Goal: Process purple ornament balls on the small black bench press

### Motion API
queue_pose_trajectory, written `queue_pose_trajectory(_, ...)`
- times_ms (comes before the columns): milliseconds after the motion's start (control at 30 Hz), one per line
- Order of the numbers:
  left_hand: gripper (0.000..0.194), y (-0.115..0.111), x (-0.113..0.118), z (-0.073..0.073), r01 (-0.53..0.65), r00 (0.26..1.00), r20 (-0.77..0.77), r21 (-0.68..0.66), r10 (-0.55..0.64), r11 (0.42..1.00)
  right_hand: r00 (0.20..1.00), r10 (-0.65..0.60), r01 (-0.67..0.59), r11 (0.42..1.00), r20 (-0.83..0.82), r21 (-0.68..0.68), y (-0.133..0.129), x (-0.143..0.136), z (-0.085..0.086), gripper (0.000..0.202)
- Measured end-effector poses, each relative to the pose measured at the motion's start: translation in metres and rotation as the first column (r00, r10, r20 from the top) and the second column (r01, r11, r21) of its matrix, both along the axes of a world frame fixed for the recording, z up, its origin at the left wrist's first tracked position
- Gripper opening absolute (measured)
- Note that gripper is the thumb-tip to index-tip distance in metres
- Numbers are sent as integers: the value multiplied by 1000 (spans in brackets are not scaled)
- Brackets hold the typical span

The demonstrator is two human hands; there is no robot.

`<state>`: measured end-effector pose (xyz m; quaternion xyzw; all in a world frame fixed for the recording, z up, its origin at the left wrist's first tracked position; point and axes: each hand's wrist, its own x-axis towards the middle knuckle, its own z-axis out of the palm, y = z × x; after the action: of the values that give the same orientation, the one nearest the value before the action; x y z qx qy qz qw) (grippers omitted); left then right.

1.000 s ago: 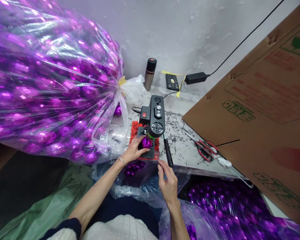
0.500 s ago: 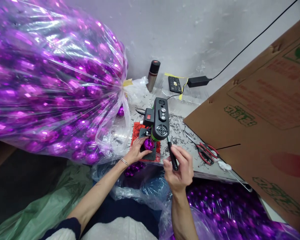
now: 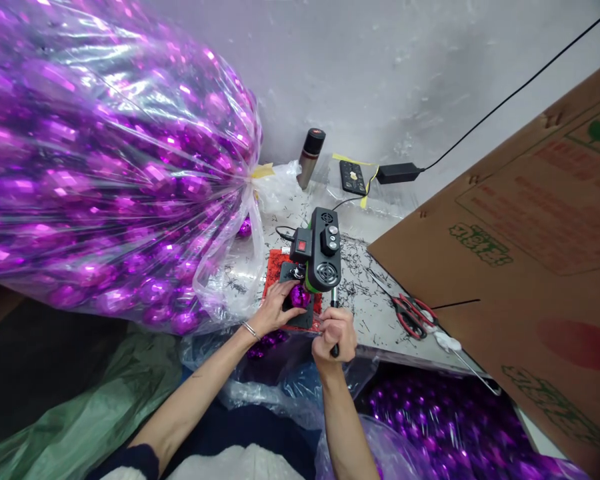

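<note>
A shiny purple faceted ball (image 3: 300, 295) rests on the dark base plate (image 3: 304, 319) of a small black bench drill press (image 3: 326, 250), beneath its head. My left hand (image 3: 277, 308) holds this ball from the left between thumb and fingers. On the right of the machine, my right hand (image 3: 335, 335) is wrapped round its black lever handle (image 3: 335, 349). The handle's end sticks out below the fist. Under the base lies a red mat (image 3: 275, 267) strewn with black shavings. The drill head hides the point where a bit would meet the ball.
A big clear bag of purple balls (image 3: 130, 167) fills the left. Red-handled scissors (image 3: 411, 313) lie to the right, beside a cardboard box (image 3: 530, 253). A thermos (image 3: 311, 157), a phone (image 3: 353, 177) and a power adapter (image 3: 398, 173) are at the back. More purple balls (image 3: 445, 420) sit below the table edge.
My right hand has moved left and closed fully round the lever, which now points more straight toward me. The left hand still holds the ball. The view has shifted slightly.
</note>
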<state>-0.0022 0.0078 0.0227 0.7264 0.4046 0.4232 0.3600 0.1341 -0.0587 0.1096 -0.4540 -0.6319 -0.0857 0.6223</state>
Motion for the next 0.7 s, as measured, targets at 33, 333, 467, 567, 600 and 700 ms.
queue_pose_trajectory(33,67,0,0,0,-1,1000,0,1,1,1000,1000,-6,6,1000,4,-3,0,0,-4,33)
queue_pose_trajectory(333,68,-1,-1,2,-11,1000,-17,-25,11,1000,1000,-1,1,1000,-3,-3,1,1,-12,33)
queue_pose_trajectory(467,67,0,-1,2,-1,1000,-19,-27,1,1000,999,-31,31,1000,-7,0,2,-1,-14,35)
queue_pose_trajectory(567,67,0,-2,2,6,1000,-17,-38,-7,999,1000,-26,26,1000,-13,-4,2,-1,-17,36)
queue_pose_trajectory(600,67,-1,-2,3,6,1000,-17,-42,-7,999,1000,-23,23,1000,-21,1,2,-1,-18,36)
queue_pose_trajectory(700,67,-1,-2,4,8,1000,-10,-48,-9,999,999,-17,18,1000,-52,21,3,-2,-21,36)
